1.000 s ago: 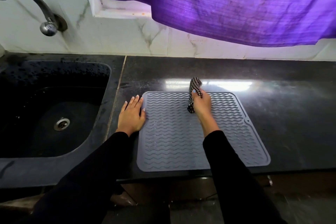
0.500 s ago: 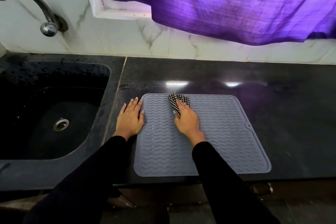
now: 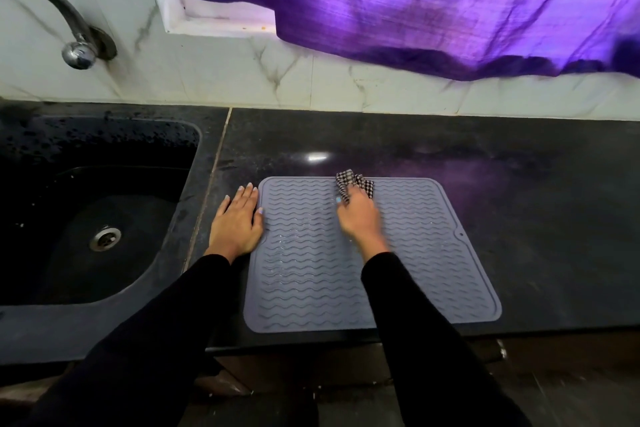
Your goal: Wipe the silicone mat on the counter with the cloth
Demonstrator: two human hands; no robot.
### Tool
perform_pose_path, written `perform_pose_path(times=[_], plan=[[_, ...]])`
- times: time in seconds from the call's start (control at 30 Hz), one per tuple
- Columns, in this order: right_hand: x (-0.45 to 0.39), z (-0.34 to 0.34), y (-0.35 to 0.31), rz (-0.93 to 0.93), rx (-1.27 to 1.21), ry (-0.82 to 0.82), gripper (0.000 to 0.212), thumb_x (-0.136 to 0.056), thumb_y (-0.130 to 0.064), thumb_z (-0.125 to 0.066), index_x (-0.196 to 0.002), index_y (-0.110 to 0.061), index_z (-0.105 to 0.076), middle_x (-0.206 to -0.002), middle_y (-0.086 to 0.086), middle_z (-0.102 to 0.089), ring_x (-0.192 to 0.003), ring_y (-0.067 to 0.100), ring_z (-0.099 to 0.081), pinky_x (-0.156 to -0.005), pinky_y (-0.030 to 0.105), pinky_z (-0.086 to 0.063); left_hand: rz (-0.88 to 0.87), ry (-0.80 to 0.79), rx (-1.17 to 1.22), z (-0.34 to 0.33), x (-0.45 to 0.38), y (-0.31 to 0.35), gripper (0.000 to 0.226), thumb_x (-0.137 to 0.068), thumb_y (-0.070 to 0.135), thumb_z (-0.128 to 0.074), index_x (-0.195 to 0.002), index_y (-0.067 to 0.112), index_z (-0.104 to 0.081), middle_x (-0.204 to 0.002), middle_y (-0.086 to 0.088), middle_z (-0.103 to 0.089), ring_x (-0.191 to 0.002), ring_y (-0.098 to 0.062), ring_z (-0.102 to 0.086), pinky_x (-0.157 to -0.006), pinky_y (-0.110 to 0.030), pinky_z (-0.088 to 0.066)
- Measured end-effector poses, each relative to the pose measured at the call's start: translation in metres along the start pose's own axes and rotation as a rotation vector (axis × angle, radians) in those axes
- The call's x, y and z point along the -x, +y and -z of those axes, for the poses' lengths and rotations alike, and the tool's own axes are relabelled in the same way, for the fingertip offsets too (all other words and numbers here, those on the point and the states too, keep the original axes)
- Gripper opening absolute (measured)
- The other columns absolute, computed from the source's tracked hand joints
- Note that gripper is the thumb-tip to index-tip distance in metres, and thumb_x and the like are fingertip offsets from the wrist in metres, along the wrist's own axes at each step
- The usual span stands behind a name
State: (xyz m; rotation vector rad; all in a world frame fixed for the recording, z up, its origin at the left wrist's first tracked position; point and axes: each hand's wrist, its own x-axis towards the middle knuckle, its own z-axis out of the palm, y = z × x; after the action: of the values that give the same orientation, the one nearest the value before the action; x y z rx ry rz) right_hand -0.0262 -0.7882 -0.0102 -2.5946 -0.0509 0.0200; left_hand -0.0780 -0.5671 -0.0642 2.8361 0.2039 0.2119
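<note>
**Cloth bunched at the far edge of the ridged mat**

While the black stone sink (image 3: 104,211) sits at the left, the left hand (image 3: 236,222) lies flat, fingers spread, on the dark polished counter (image 3: 519,218), touching the grey silicone mat (image 3: 311,270) at its left rim. Wavy ridges cover that rounded square. Further right, the right hand (image 3: 360,218) clutches the crumpled checked cloth (image 3: 353,184) against the mat's far edge

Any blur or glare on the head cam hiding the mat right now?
Head view: right hand and cloth are motion-smeared; the left hand is sharp. One small glare spot sits on the counter beyond the mat, whose ridges read clearly. Wide-angle bending at edges.
</note>
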Motion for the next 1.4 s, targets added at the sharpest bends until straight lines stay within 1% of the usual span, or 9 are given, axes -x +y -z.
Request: perform_pose_path(times=[0.1, 0.3, 0.4, 0.53, 0.67, 0.87, 1.13, 1.27, 1.4], plan=[[0.011, -0.023, -0.001, 0.091, 0.279, 0.012, 0.064, -0.097, -0.032, -0.037, -0.147, -0.003, -0.009, -0.156, 0.014, -0.009, -0.145, 0.025, -0.007, -0.117, 0.035, -0.006, -0.002, -0.005, -0.021, -0.001, 0.000, -0.001, 0.074, -0.084, 0.047, -0.004, -0.147, 0.011, -0.022, -0.156, -0.002, -0.018, -0.144, -0.013, -0.011, -0.117, -0.034, -0.004], [-0.001, -0.016, 0.013, 0.158, 0.205, -0.056, 0.060, -0.096, -0.030, -0.040, -0.147, -0.008, -0.017, -0.156, 0.008, -0.016, -0.144, 0.019, -0.013, -0.118, 0.031, -0.011, -0.002, -0.018, -0.032, -0.003, -0.001, -0.002, 0.068, -0.087, 0.043, -0.012, -0.147, 0.011, -0.021, -0.156, -0.002, -0.018, -0.144, -0.014, -0.011, -0.117, -0.036, -0.004], [-0.008, -0.001, 0.018, 0.063, -0.243, -0.070, 0.048, -0.096, -0.021, -0.046, -0.142, -0.013, -0.035, -0.148, 0.004, -0.036, -0.135, 0.020, -0.033, -0.111, 0.033, -0.025, 0.000, -0.030, -0.031, -0.002, -0.001, -0.002, 0.069, -0.086, 0.044, -0.012, -0.147, 0.011, -0.021, -0.156, -0.002, -0.017, -0.145, -0.014, -0.010, -0.117, -0.036, -0.004], [-0.022, 0.035, 0.026, -0.412, -1.227, 0.053, 0.034, -0.095, -0.010, -0.046, -0.128, -0.005, -0.051, -0.116, 0.015, -0.063, -0.097, 0.024, -0.060, -0.078, 0.029, -0.049, -0.002, -0.038, -0.026, 0.001, 0.000, -0.001, 0.071, -0.086, 0.046, -0.011, -0.147, 0.012, -0.020, -0.156, -0.001, -0.017, -0.145, -0.014, -0.010, -0.118, -0.036, -0.004], [-0.017, 0.049, 0.034, -0.231, -0.598, 0.258, 0.039, -0.095, -0.017, -0.047, -0.134, -0.013, -0.047, -0.131, 0.012, -0.055, -0.119, 0.028, -0.051, -0.097, 0.033, -0.041, -0.001, -0.016, 0.009, 0.001, 0.000, -0.002, 0.071, -0.086, 0.047, -0.014, -0.146, 0.011, -0.024, -0.155, -0.002, -0.021, -0.144, -0.014, -0.013, -0.117, -0.035, -0.005], [0.001, 0.010, 0.028, 0.056, 0.057, -0.022, 0.052, -0.097, -0.027, -0.041, -0.143, -0.008, -0.028, -0.148, 0.016, -0.033, -0.135, 0.030, -0.033, -0.110, 0.038, -0.028, 0.061, 0.045, 0.144, 0.002, -0.006, 0.001, 0.068, -0.085, 0.042, -0.018, -0.140, 0.008, -0.038, -0.151, -0.006, -0.032, -0.142, -0.018, -0.023, -0.116, -0.038, -0.011], [0.000, -0.006, 0.033, 0.129, 0.300, -0.041, 0.058, -0.099, -0.026, -0.031, -0.147, -0.004, -0.009, -0.156, 0.014, -0.008, -0.145, 0.024, -0.006, -0.119, 0.034, -0.004, 0.055, -0.039, -0.002, -0.002, -0.016, 0.010, 0.073, -0.084, 0.047, -0.012, -0.147, 0.009, -0.020, -0.156, -0.006, -0.017, -0.145, -0.017, -0.010, -0.117, -0.039, -0.004], [-0.006, 0.007, 0.039, 0.067, -0.130, -0.060, 0.047, -0.097, -0.024, -0.043, -0.141, -0.010, -0.036, -0.149, 0.007, -0.034, -0.135, 0.022, -0.034, -0.112, 0.037, -0.027, 0.058, -0.016, -0.001, -0.002, -0.016, 0.010, 0.072, -0.084, 0.047, -0.014, -0.147, 0.011, -0.022, -0.155, -0.004, -0.019, -0.144, -0.016, -0.012, -0.117, -0.039, -0.006], [-0.030, 0.047, 0.050, -0.386, -1.028, 0.000, 0.032, -0.092, -0.014, -0.052, -0.118, 0.004, -0.057, -0.109, 0.011, -0.063, -0.098, 0.023, -0.058, -0.083, 0.031, -0.050, 0.059, -0.008, 0.006, -0.001, -0.015, 0.011, 0.072, -0.084, 0.046, -0.015, -0.146, 0.012, -0.024, -0.155, -0.004, -0.021, -0.144, -0.016, -0.014, -0.117, -0.038, -0.007]])
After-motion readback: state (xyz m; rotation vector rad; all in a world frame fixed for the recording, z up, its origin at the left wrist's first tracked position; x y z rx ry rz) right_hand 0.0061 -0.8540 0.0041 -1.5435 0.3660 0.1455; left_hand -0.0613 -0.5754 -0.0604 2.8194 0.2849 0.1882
